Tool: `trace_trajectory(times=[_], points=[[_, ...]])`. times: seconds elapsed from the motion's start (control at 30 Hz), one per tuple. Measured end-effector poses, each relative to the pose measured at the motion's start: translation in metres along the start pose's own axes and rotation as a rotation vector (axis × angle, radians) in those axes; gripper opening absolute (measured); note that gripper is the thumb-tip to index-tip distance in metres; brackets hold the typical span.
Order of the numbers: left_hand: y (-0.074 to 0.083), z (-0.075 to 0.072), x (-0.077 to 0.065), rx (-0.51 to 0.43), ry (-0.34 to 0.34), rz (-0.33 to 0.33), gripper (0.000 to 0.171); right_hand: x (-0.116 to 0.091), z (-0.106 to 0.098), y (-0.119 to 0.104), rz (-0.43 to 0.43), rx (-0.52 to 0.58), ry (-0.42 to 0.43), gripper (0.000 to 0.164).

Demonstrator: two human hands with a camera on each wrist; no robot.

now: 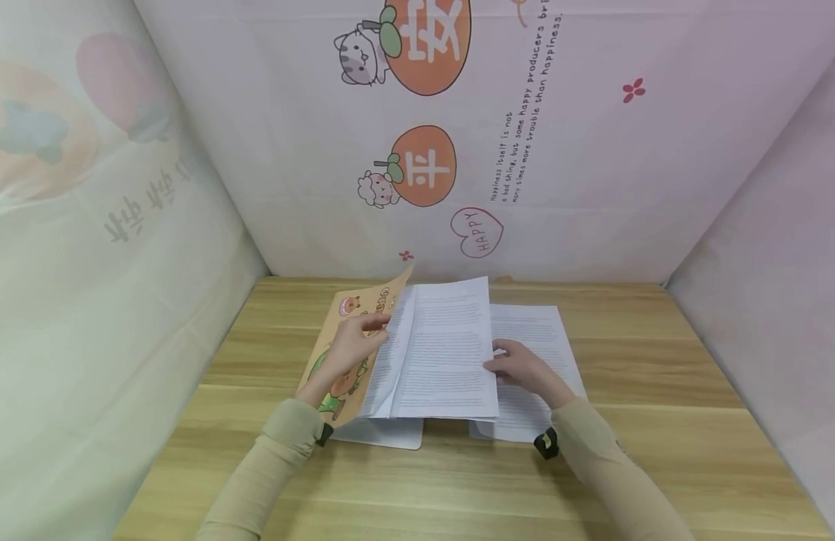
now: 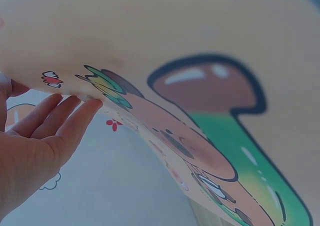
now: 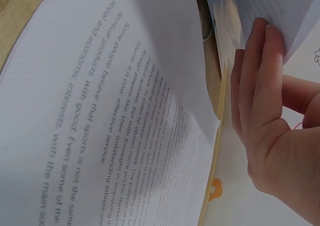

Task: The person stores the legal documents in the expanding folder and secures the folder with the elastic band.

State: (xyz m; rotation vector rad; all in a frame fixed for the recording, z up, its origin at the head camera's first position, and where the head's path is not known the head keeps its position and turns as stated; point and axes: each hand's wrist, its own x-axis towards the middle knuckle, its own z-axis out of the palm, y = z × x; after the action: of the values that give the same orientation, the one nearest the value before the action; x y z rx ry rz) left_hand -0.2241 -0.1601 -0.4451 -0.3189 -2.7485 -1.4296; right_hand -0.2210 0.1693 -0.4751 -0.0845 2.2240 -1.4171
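Over the pale wood-grain table, a bundle of white printed pages was spread open. At the pages' left, the left hand pinched the edge of an orange cartoon-printed cover; at their right edge, the right hand gripped them between thumb and fingers. Another white printed sheet lay partly beneath their right side, on the table.

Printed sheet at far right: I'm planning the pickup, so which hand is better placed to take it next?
Probably the right hand: it's over that printed sheet, though pinching white pages. The left hand is farther away, holding the orange cover.
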Motion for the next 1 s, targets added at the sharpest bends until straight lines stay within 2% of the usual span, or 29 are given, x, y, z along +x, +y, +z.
trace_trajectory(times=[0.3, 0.37, 0.57, 0.8, 1.0], points=[[-0.001, 0.000, 0.002, -0.001, 0.006, 0.018, 0.041, -0.003, 0.000, 0.006, 0.062, -0.065, 0.004, 0.059], [-0.002, 0.000, 0.001, 0.003, 0.005, 0.016, 0.041, -0.004, -0.001, 0.008, 0.065, -0.066, 0.002, 0.061], [-0.002, 0.001, 0.000, 0.011, 0.010, 0.001, 0.040, -0.003, -0.002, 0.010, 0.047, -0.031, -0.010, 0.055], [-0.001, 0.002, -0.001, 0.006, 0.009, -0.002, 0.041, 0.002, 0.000, 0.005, 0.032, -0.039, -0.017, 0.061], [-0.001, 0.001, -0.001, 0.000, 0.009, 0.004, 0.041, 0.006, 0.003, -0.002, -0.003, -0.027, -0.016, 0.050]])
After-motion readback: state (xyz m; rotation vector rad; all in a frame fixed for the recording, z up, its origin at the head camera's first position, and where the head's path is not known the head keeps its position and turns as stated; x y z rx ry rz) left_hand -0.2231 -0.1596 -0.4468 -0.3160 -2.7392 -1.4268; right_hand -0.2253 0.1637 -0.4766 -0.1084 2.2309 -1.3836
